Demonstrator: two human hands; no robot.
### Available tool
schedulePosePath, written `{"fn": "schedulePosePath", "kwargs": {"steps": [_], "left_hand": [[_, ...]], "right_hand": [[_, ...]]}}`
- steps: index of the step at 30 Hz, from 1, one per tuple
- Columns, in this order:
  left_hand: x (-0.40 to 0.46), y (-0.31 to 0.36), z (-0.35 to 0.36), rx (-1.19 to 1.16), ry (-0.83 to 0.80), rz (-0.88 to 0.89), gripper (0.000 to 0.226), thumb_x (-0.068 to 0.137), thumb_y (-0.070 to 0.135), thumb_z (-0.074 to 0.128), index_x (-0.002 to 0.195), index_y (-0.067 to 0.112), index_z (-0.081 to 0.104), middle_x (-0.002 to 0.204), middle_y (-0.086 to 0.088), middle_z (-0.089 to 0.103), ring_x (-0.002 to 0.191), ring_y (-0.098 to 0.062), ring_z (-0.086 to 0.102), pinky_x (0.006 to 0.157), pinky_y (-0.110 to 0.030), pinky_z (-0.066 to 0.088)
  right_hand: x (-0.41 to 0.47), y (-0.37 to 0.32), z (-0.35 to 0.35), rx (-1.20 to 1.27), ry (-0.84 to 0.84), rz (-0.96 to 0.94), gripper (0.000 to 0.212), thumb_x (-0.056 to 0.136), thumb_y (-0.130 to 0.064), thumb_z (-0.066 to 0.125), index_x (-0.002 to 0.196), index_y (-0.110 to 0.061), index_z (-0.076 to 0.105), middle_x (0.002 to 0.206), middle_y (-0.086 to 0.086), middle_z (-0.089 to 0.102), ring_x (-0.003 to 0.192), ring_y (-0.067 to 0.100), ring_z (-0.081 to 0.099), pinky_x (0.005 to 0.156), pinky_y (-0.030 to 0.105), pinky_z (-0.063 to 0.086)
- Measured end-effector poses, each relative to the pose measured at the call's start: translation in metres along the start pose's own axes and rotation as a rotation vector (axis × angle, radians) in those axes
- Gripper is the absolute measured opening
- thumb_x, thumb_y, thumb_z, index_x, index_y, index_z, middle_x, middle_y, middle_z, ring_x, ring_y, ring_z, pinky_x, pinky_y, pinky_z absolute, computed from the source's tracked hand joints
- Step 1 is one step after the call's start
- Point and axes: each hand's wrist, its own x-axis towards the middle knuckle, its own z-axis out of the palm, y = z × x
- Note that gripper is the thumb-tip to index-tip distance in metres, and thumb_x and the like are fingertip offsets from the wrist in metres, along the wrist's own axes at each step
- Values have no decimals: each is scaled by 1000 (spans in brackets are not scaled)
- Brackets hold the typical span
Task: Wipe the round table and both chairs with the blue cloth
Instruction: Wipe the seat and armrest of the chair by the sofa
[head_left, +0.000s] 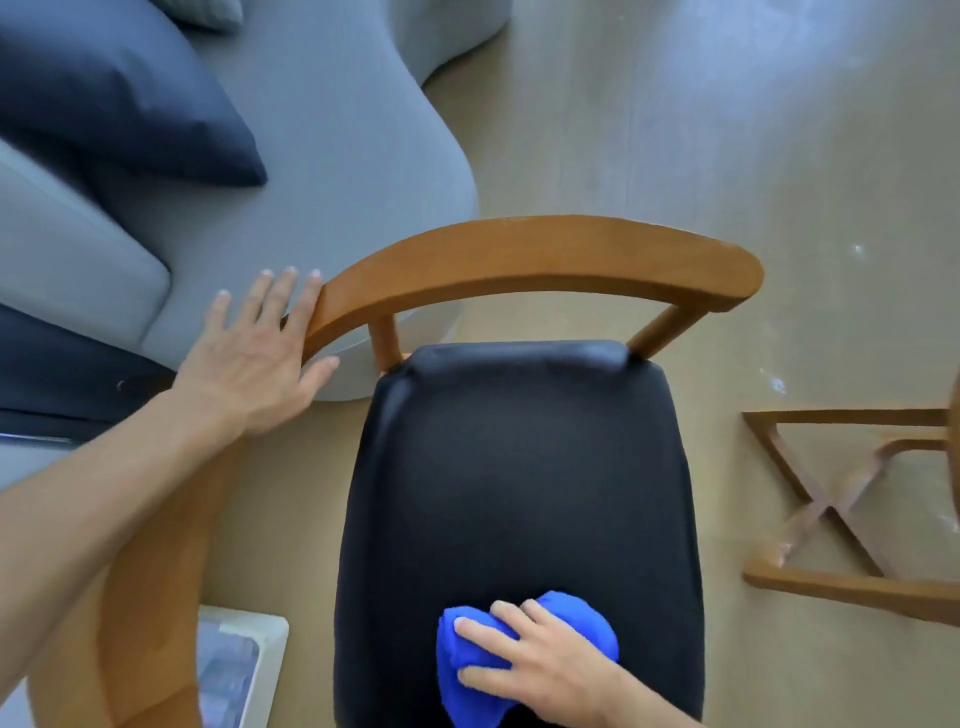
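On the near edge of the black chair seat (519, 467), head view, we log the following.

Item one: blue cloth (524, 654), bunched into a pad and lying on the seat's front portion. We press it down with our right hand (540, 660), fingers spread flat over its top rather than curled round it; this spreads pressure across the pad, which suits wiping.

Item two: left hand (254, 353), fingers straight and fanned, holding nothing, laid against the left end of the curved wooden backrest (535, 265). We judge it is there to steady the chair so the seat does not slide under the wiping stroke.

Item three: wooden cross-shaped base (841, 514) at the right edge, probably the round table's foot; its top is barely in view.

Item four: grey sofa (332, 130) with a dark blue cushion (119, 88), beyond the chair.

Item five: second curved wooden rail (150, 597) under our left forearm, possibly the other chair.

Seat wiping appears to be under way; the backrest is untouched by the cloth.
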Motion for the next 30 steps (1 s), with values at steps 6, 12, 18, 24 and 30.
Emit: {"fn": "schedulePosePath", "kwargs": {"steps": [6,12,18,24,30], "left_hand": [[32,16,2,-106,81,91,80,94,54,35,153,20,-6,161,-14,2,149,-32,2,118,-53,7],[37,19,4,-153,84,131,80,94,54,37,153,22,-8,161,-15,1,149,-34,5,118,-51,9],[36,18,3,-179,55,125,79,93,59,29,152,25,-12,161,-12,-1,149,-30,4,119,-48,9],[45,23,-4,-118,140,170,78,88,64,16,153,22,5,160,-16,10,147,-36,12,116,-57,14],[77,59,-8,-45,248,345,68,94,52,28,152,17,23,156,-18,25,142,-36,28,110,-61,29]], "right_hand": [[-18,158,-41,-62,154,507,74,53,3,65,119,-29,53,141,6,42,95,33,54,66,37,47],[41,172,-43,67,403,1180,59,67,3,68,122,-17,61,137,12,49,93,41,53,78,47,48],[84,31,4,182,406,869,53,62,-3,48,107,-25,63,128,13,58,85,32,54,62,35,46],[53,13,5,81,202,505,22,92,-34,36,87,-44,55,118,-10,46,80,15,52,56,21,43],[-19,138,-40,-83,243,491,59,63,-4,43,114,-32,56,135,10,46,95,31,50,66,39,53]]}}
